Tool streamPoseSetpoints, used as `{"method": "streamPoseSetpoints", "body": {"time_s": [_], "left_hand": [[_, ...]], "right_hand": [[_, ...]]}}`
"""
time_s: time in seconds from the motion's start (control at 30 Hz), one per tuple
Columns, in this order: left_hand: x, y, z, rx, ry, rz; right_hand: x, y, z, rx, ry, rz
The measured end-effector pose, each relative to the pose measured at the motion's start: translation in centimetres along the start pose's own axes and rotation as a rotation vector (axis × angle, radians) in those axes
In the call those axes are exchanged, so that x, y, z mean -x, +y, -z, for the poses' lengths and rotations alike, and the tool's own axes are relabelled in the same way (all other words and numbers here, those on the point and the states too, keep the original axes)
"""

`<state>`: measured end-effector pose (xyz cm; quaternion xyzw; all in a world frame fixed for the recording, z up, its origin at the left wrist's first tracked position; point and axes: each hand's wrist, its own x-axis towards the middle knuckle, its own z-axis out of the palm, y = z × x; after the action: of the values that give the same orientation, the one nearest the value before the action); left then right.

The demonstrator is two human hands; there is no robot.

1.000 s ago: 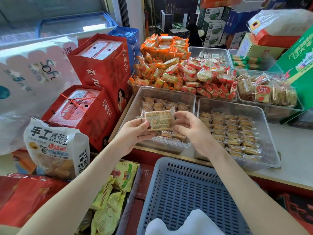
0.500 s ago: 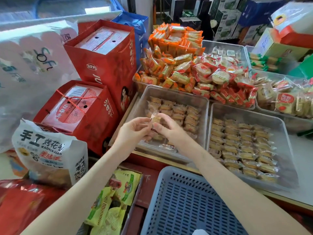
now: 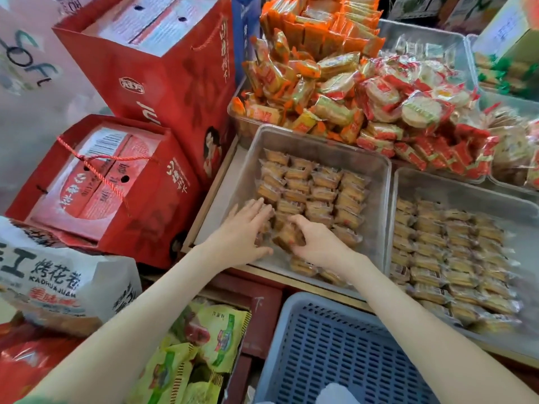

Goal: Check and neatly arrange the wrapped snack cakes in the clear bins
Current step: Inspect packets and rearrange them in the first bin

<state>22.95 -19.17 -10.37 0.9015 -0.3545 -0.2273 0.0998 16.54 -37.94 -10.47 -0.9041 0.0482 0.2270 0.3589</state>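
Two clear bins hold rows of small wrapped snack cakes. Both hands are inside the left bin [image 3: 250,141], at its near left part. My left hand [image 3: 243,233] lies with straight fingers on the cakes there. My right hand [image 3: 316,243] curls its fingers and thumb round one wrapped cake [image 3: 287,236], which is tilted among the others. Neat rows of cakes [image 3: 318,191] fill the far part of this bin. The right bin [image 3: 399,185] holds several tidy rows of the same cakes [image 3: 449,258].
Red gift boxes [image 3: 110,188] stand left of the bins. Behind them lie heaps of orange and red wrapped snacks [image 3: 350,91]. A blue slotted basket [image 3: 335,351] sits below my arms. A white snack bag [image 3: 61,281] and green packets [image 3: 198,351] lie at lower left.
One second ago both hands held a wrapped cake up above the left bin. They have since dropped into the bin, the left hand flattening onto the cakes. The view moved closer.
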Motion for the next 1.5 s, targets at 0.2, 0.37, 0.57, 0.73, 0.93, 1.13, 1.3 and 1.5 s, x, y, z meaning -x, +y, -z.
{"method": "streamPoseSetpoints", "body": {"time_s": [0.2, 0.37, 0.57, 0.73, 0.93, 1.13, 1.3, 1.5], "left_hand": [[-3.1, -0.4, -0.2, -0.340, -0.188, -0.001], [-4.2, -0.7, -1.9, -0.316, -0.205, 0.032], [-4.4, -0.9, -2.0, -0.309, -0.234, 0.022], [-4.0, -0.4, -1.4, -0.229, -0.239, 0.037], [-1.5, 1.8, 1.1, 0.118, 0.084, 0.055], [3.5, 6.4, 4.0, 0.841, 0.119, 0.168], [6.5, 10.2, 4.9, 1.066, 0.262, 0.165], [10.3, 14.0, 4.7, 1.242, 0.170, 0.073]], "right_hand": [[-2.8, 1.3, -2.9, 0.532, 0.150, 0.203], [-3.8, 1.4, -3.4, 0.740, 0.403, 0.200], [-1.7, 2.6, -0.8, 0.651, 0.134, 0.385], [0.4, 3.0, -0.9, 0.874, -0.069, 0.292], [2.7, 1.8, 0.7, 0.458, 0.060, 0.202], [9.6, -1.2, 4.0, -0.537, 0.402, 0.007], [14.6, -2.4, 4.0, -0.994, 0.432, 0.130], [19.3, -1.9, 2.8, -1.134, 0.523, 0.150]]}}
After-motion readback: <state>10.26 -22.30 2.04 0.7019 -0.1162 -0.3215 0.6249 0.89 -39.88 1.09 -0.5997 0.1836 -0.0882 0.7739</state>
